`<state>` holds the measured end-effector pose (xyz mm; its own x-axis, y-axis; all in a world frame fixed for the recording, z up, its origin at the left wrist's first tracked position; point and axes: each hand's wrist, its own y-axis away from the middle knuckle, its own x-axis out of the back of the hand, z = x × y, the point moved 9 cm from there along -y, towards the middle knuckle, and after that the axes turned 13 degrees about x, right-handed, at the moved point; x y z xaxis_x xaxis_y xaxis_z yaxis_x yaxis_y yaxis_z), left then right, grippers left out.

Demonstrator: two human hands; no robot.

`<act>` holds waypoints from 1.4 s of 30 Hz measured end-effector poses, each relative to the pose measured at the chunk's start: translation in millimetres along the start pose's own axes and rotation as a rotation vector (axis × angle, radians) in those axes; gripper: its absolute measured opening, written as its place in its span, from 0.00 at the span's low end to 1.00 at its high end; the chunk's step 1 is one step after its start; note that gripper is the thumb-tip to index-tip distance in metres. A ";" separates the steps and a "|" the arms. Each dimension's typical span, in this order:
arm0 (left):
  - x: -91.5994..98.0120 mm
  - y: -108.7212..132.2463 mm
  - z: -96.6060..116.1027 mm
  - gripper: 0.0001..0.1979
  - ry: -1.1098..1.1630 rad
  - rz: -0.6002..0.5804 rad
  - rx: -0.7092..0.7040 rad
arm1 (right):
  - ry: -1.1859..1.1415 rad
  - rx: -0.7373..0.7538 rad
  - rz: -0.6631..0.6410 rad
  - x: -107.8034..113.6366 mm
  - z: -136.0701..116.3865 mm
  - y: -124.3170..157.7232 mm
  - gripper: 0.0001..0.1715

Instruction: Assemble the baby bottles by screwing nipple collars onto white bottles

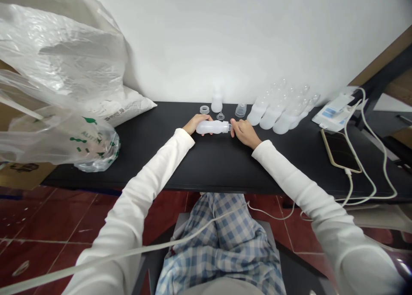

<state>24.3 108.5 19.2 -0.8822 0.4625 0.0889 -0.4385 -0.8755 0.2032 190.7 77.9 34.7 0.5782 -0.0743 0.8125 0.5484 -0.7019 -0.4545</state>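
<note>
My left hand (195, 123) is wrapped around a frosted white baby bottle (210, 127), held on its side above the black table. The bottle's neck points right, with a clear nipple (229, 127) at its end. My right hand (243, 132) closes its fingertips on that nipple. Just behind my hands lie a clear screw ring (204, 110) and a loose nipple (220, 116). Another frosted bottle (216, 103) stands upright near the wall. To its right is a clear dome cap (240, 110).
Several capped bottles (280, 121) stand grouped at the right. Beyond them lie a phone (341, 151) on a charging cable (375, 187) and white-blue packets (333, 112). Large plastic bags (64, 50) fill the left end of the black table (206, 170). A white cable crosses my lap.
</note>
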 end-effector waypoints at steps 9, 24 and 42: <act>6.1 -12.2 -8.5 0.19 0.001 -0.010 -0.014 | -0.043 0.391 0.137 9.6 -29.3 -0.2 0.33; -2.1 1.4 2.6 0.17 -0.047 0.004 0.001 | 0.114 0.121 0.009 -1.3 -9.7 -2.5 0.38; 3.9 -6.1 -5.3 0.20 -0.005 0.027 0.021 | 0.017 0.272 0.038 -2.7 -22.6 -1.1 0.34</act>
<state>22.6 114.9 13.1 -0.8925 0.4399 0.0995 -0.4111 -0.8843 0.2215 175.0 62.9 41.3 0.5923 -0.1108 0.7981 0.6699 -0.4825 -0.5642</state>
